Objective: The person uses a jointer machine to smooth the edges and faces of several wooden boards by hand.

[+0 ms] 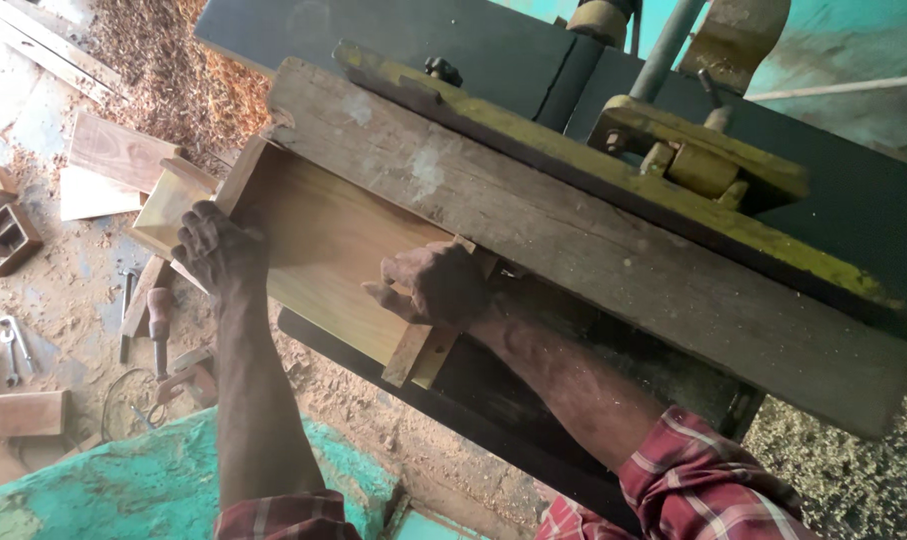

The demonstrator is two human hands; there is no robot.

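While the pale wooden frame lies at centre-left against the worn plank fence of the dark machine bench, the left hand grips its far end with curled fingers. Right hand presses the near end, fingers spread and flat.

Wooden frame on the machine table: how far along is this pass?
Done: sawdust is piled on the floor beyond. In hand: the left hand grips the far end of the wooden frame and the right hand presses its near end against the plank fence. Left: cannot tell; no cutter visible.
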